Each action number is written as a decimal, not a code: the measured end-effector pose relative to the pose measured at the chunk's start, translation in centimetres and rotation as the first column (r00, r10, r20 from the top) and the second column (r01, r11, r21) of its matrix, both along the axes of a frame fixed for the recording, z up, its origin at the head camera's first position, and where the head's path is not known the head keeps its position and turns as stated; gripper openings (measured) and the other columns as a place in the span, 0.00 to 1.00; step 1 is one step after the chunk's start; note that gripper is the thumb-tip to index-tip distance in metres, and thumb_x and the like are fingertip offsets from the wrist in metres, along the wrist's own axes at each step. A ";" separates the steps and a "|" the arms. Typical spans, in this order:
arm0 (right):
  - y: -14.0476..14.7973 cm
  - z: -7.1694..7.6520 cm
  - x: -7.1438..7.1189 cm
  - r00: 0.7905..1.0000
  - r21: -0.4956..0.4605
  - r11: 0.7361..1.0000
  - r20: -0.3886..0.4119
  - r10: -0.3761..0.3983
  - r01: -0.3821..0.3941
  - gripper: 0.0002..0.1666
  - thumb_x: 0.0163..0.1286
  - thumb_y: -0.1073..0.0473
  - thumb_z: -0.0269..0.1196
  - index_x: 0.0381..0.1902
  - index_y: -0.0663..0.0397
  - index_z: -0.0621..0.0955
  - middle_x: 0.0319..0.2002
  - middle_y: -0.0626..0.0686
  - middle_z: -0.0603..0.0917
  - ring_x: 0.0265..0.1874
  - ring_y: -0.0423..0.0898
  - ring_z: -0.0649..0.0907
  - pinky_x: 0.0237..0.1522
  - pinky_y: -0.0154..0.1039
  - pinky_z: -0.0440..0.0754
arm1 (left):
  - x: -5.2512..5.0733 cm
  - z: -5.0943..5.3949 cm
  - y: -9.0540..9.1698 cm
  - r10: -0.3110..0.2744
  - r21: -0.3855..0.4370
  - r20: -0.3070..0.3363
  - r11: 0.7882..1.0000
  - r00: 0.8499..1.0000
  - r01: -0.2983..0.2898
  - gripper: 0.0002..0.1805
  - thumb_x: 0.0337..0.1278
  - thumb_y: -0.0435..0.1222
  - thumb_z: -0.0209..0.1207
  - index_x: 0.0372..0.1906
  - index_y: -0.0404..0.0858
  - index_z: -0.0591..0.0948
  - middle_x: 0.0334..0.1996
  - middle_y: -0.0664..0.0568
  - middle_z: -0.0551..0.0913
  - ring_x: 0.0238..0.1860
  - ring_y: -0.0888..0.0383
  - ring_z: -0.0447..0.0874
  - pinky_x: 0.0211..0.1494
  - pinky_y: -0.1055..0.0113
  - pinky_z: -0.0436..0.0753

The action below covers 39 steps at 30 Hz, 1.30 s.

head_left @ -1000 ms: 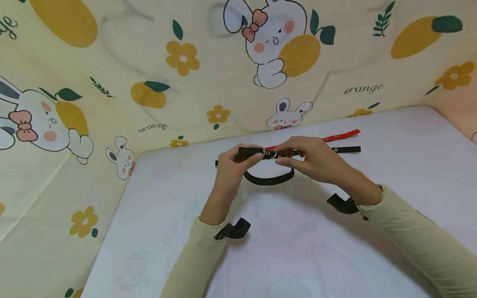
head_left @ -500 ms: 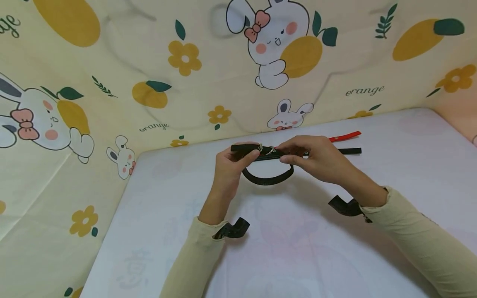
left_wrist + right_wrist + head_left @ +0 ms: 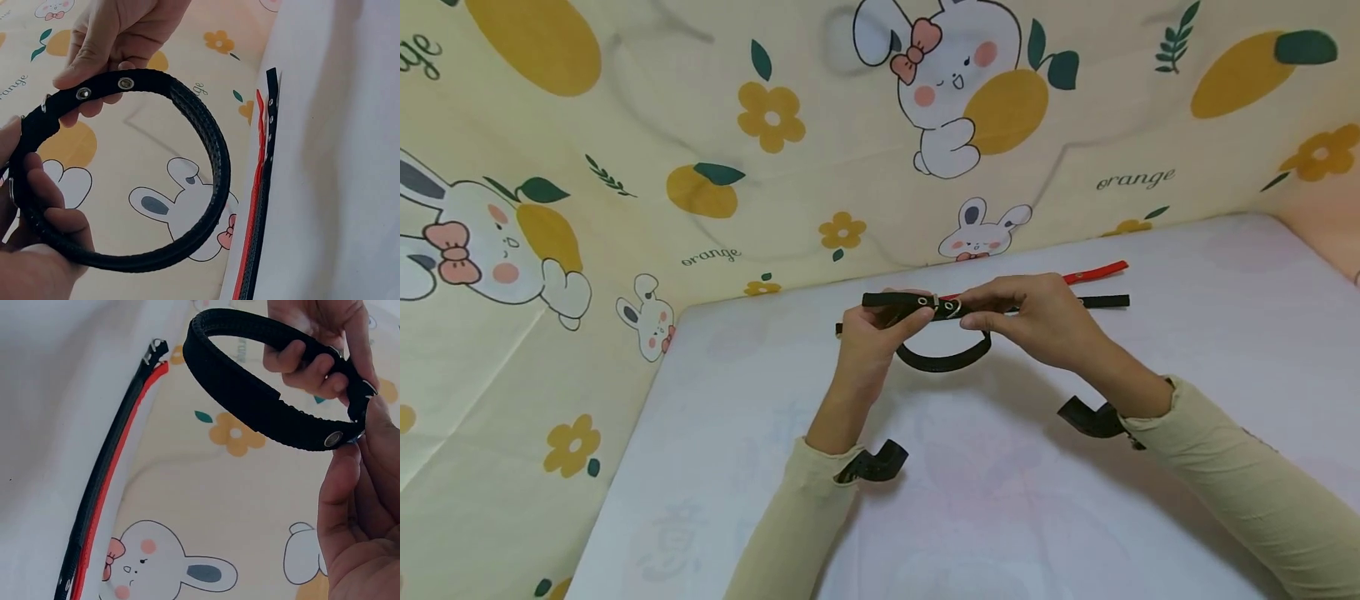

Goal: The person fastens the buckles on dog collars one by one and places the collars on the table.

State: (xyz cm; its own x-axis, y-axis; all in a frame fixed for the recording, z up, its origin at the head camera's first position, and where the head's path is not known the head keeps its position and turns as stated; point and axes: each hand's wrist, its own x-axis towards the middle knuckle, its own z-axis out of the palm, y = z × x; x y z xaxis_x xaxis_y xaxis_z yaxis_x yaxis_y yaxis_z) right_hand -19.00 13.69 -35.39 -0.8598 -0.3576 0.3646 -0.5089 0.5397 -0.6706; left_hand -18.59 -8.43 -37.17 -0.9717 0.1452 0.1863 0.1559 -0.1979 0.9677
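Note:
Both hands hold up a black collar-like strap (image 3: 943, 364), closed into a loop, above the table. The left hand (image 3: 868, 346) pinches it near the buckle, with the strap's free end sticking out to the left past the fingers. At the buckle's other side the right hand (image 3: 1037, 321) grips the band between thumb and fingers. Metal eyelets show on the band (image 3: 144, 81) in the left wrist view, and one eyelet (image 3: 334, 439) shows in the right wrist view beside the right hand's fingertips.
Behind the hands a red strap (image 3: 1097, 272) and another black strap (image 3: 1108, 301) lie side by side on the white table (image 3: 737, 417). A cream cloth (image 3: 820, 183) with printed rabbits and oranges hangs along the table's back and left edges.
The held strap has tilted slightly between the fingers; its free end reaches farther left than a second ago, and the eyelets near the buckle now face the head camera. Both hands keep their grip.

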 end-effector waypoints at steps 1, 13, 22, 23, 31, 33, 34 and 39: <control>0.0 0.1 0.0 1.000 0.002 1.000 0.016 -0.005 0.005 0.16 0.60 0.50 0.73 0.46 0.43 0.89 0.35 0.43 0.91 0.35 0.37 0.85 0.36 0.28 0.80 | 0.0 0.0 0.0 -0.003 0.000 -0.002 1.000 1.000 0.003 0.13 0.57 0.24 0.63 0.47 0.24 0.82 0.34 0.62 0.89 0.42 0.60 0.85 0.57 0.65 0.78; -0.6 -0.1 0.2 0.998 0.049 0.998 0.050 0.030 -0.033 0.19 0.63 0.44 0.70 0.51 0.39 0.86 0.38 0.41 0.88 0.36 0.40 0.80 0.38 0.36 0.77 | 0.1 -0.4 0.2 -0.031 -0.125 -0.003 0.992 1.000 0.031 0.13 0.56 0.28 0.67 0.47 0.28 0.83 0.36 0.60 0.88 0.44 0.58 0.84 0.56 0.63 0.79; -0.4 -0.1 -0.1 0.997 0.002 1.000 0.075 0.022 -0.022 0.14 0.70 0.46 0.65 0.50 0.40 0.86 0.38 0.42 0.89 0.38 0.35 0.83 0.42 0.31 0.81 | 0.0 -0.2 0.2 0.025 -0.071 0.005 0.997 1.000 -0.024 0.15 0.58 0.27 0.66 0.50 0.28 0.82 0.37 0.61 0.87 0.42 0.62 0.84 0.54 0.67 0.81; -0.3 0.0 0.0 0.995 -0.012 1.000 0.102 0.017 -0.016 0.14 0.70 0.46 0.64 0.49 0.40 0.85 0.38 0.43 0.89 0.38 0.36 0.84 0.44 0.31 0.81 | 0.0 -0.2 0.2 0.024 -0.065 0.003 0.998 1.000 -0.024 0.15 0.58 0.27 0.65 0.50 0.29 0.81 0.38 0.61 0.87 0.42 0.61 0.84 0.52 0.68 0.81; -0.3 0.5 0.1 0.962 -0.118 0.992 0.272 -0.014 0.048 0.14 0.70 0.42 0.64 0.47 0.38 0.85 0.36 0.46 0.87 0.40 0.44 0.84 0.48 0.37 0.80 | 0.2 0.2 0.5 0.034 -0.091 -0.025 0.995 0.999 -0.036 0.14 0.59 0.27 0.65 0.49 0.26 0.82 0.34 0.61 0.86 0.31 0.61 0.81 0.41 0.71 0.80; -0.4 0.6 0.2 0.952 -0.124 0.990 0.307 -0.021 0.062 0.14 0.69 0.41 0.64 0.47 0.38 0.85 0.36 0.47 0.87 0.40 0.45 0.84 0.46 0.40 0.80 | 0.3 0.1 0.5 0.033 -0.110 -0.036 0.993 0.999 -0.036 0.13 0.58 0.26 0.65 0.48 0.24 0.83 0.31 0.61 0.85 0.28 0.61 0.80 0.38 0.71 0.78; -0.4 0.6 0.3 0.947 -0.125 0.990 0.321 -0.025 0.068 0.15 0.68 0.41 0.64 0.47 0.37 0.85 0.36 0.48 0.87 0.40 0.45 0.84 0.45 0.41 0.79 | 0.4 0.1 0.6 0.029 -0.119 -0.045 0.992 0.999 -0.034 0.13 0.58 0.26 0.65 0.47 0.24 0.83 0.29 0.61 0.84 0.27 0.62 0.79 0.37 0.71 0.77; -0.7 0.7 0.4 0.938 -0.119 0.989 0.345 -0.041 0.087 0.15 0.68 0.39 0.65 0.47 0.36 0.85 0.34 0.49 0.86 0.37 0.45 0.84 0.40 0.41 0.78 | 0.5 -0.1 0.7 0.017 -0.145 -0.107 0.989 0.994 -0.032 0.11 0.58 0.27 0.66 0.45 0.24 0.85 0.29 0.60 0.84 0.26 0.61 0.78 0.36 0.71 0.76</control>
